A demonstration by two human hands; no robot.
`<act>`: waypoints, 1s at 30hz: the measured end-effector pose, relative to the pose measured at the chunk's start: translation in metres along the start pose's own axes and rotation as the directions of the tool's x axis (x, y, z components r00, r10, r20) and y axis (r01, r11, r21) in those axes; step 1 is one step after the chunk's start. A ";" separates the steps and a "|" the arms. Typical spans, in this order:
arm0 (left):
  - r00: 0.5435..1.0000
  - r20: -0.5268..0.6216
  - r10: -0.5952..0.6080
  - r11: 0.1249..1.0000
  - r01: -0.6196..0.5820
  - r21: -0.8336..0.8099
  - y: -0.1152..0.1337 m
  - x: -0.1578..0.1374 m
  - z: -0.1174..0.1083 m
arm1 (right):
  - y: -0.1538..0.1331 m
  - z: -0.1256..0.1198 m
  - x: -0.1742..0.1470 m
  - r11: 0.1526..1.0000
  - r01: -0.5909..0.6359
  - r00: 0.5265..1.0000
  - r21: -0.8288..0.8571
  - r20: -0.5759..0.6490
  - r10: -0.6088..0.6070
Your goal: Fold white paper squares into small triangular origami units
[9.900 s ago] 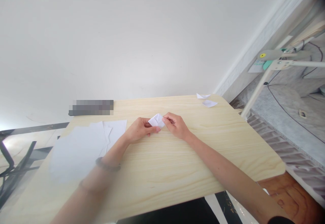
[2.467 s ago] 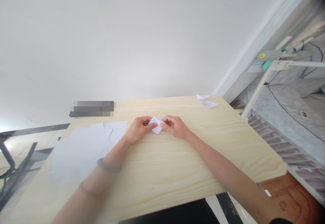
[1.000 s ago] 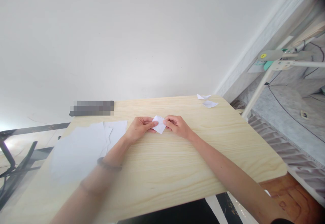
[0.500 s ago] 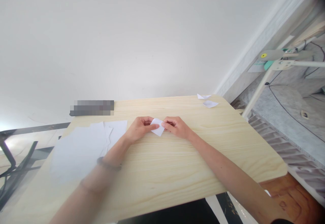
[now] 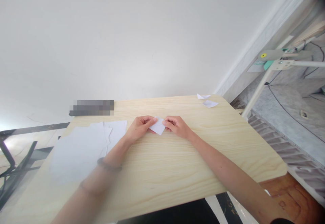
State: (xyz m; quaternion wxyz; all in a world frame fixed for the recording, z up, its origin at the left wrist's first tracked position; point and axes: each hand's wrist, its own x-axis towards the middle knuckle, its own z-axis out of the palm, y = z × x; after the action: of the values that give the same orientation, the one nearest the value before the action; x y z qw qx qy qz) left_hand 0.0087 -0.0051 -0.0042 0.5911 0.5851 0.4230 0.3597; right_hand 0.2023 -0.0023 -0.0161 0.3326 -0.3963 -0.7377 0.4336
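A small folded piece of white paper (image 5: pixel 158 126) is held between both hands, just over the middle of the wooden table (image 5: pixel 162 169). My left hand (image 5: pixel 140 127) pinches its left side, the thumb lying on the upper left corner and fingers behind. On the opposite corner, my right hand (image 5: pixel 175 125) closes thumb and fingertips around the paper's edge. The paper's underside is hidden from view.
Several white paper sheets (image 5: pixel 78 153) lie at the table's left, partly under my left forearm. Two folded paper pieces (image 5: pixel 210 104) rest at the far right corner. A blurred-out dark object (image 5: pixel 91 108) sits at the back left. A white wall (image 5: pixel 152 41) rises behind.
My left thumb has shifted up along the paper toward its upper corner. The paper has turned slightly, while my right hand has barely moved.
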 end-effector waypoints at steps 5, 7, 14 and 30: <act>0.997 0.062 -0.054 0.998 0.056 -0.017 0.002 -0.001 -0.001 | 0.001 0.000 0.001 0.998 -0.032 0.993 0.049 -0.115 0.038; 0.996 0.058 -0.070 0.997 0.071 -0.014 0.003 -0.002 -0.001 | 0.002 0.000 0.001 0.998 -0.025 0.993 0.050 -0.110 0.030; 0.997 -0.024 -0.070 0.996 0.068 -0.065 0.001 -0.001 0.001 | 0.002 -0.002 0.001 1.000 0.003 0.997 0.026 -0.081 -0.001; 0.994 -0.113 0.011 0.996 -0.021 -0.083 -0.001 0.000 -0.002 | -0.001 -0.004 -0.002 0.999 0.017 0.997 -0.045 0.075 -0.013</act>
State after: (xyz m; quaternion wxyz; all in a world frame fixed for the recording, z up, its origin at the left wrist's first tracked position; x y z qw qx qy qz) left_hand 0.0069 -0.0043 -0.0049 0.5877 0.5418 0.4352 0.4143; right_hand 0.2055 -0.0029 -0.0136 0.2989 -0.3820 -0.7623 0.4285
